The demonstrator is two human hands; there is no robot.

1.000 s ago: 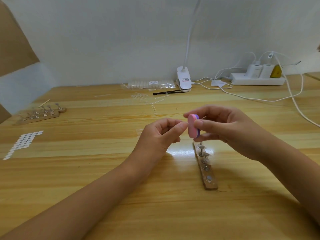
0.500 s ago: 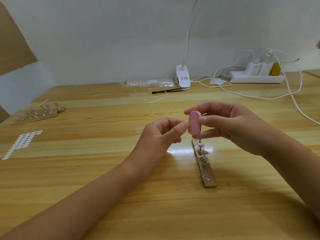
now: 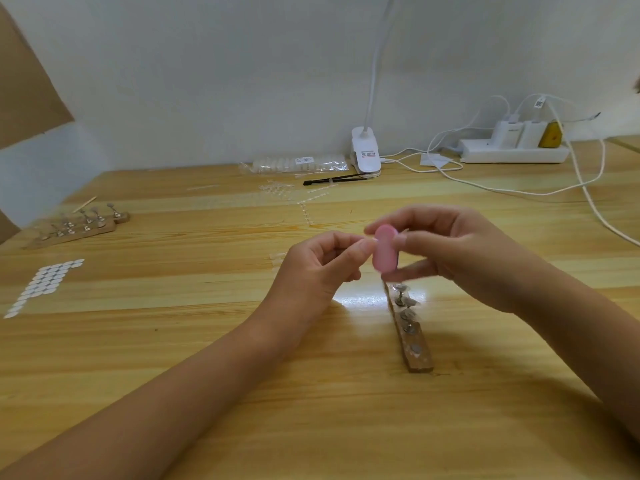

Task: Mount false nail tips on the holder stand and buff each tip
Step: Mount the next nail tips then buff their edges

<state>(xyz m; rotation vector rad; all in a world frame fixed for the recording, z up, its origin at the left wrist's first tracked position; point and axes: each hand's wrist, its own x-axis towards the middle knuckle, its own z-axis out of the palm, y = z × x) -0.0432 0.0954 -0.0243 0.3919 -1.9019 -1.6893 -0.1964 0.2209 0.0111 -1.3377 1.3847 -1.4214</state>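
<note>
My right hand [image 3: 464, 254] grips a small pink oval buffer block [image 3: 383, 249] between thumb and fingers, held upright above the table. My left hand [image 3: 322, 268] has its fingers curled and pinches something small against the buffer's left face; the pinched thing is too small to make out. Just below the hands a brown wooden holder stand [image 3: 417, 348] lies on the table, with several metal pegs [image 3: 403, 303] standing along it. Clear nail tips [image 3: 277, 190] lie scattered farther back.
A second holder stand [image 3: 79, 225] with pegs sits at the far left, with a sheet of white adhesive dots [image 3: 41, 285] in front of it. At the back are a bag of tips [image 3: 298, 164], a clip lamp [image 3: 365, 155], a black tool [image 3: 332, 180], a power strip [image 3: 512, 154] and trailing cables [image 3: 588, 199].
The buffer has turned in my right hand, so its pink face now shows instead of the purple edge. Both hands stay close together above the stand.
</note>
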